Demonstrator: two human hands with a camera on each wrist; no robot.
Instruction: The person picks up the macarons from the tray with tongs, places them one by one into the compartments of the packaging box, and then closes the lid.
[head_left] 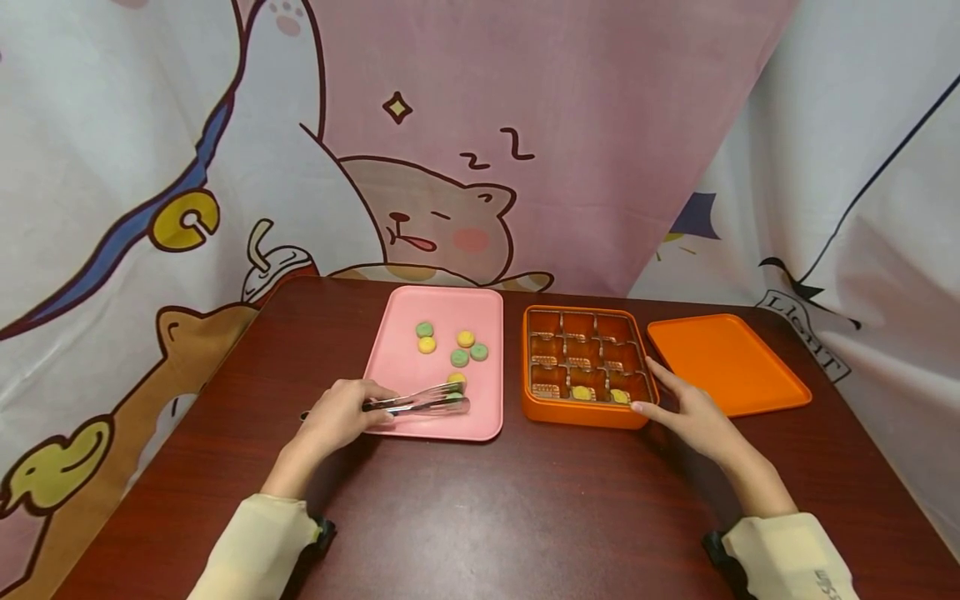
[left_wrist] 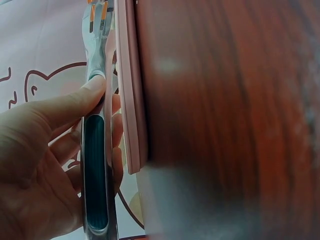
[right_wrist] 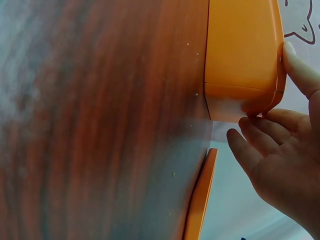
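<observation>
Your left hand (head_left: 345,418) grips tongs (head_left: 429,407) at green disc (head_left: 454,397), tray's (head_left: 486,422) near right corner; squeeze lightly. Right hand (head_left: 693,418), fingers extended, touches box (head_left: 577,413).

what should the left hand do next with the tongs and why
I'd squeeze the tongs gently with the left hand: their ends look spread apart at the nearest green piece on the pink tray, while the right hand touches the orange box, where only two yellow pieces show.

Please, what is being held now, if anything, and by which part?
The left hand holds the tongs by their handle. The right hand touches the orange box around its near right corner.
</observation>
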